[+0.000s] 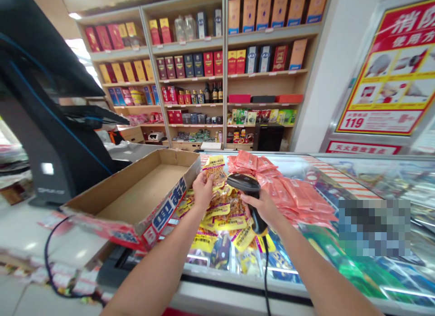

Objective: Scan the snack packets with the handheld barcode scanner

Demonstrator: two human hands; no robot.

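Note:
Between the fingers of my left hand (pixel 203 189) is a small yellow snack packet (pixel 215 165), held up by its edge above the pile. My right hand (pixel 260 206) is wrapped round the grip of a black barcode scanner (pixel 244 183). The scanner's head points left, toward the packet, and its cable (pixel 267 275) hangs down past the counter's front edge. Beneath both hands lies a heap of similar yellow snack packets (pixel 222 210) on the glass counter. A pile of orange-pink packets (pixel 292 196) sits just to the right of the scanner.
An open cardboard box (pixel 146 189) stands left of the heap, beside a dark checkout terminal (pixel 50 107). Green packages (pixel 335 252) are at the right of the glass counter (pixel 360 180). Shelves (pixel 190 46) of boxes and bottles rise behind.

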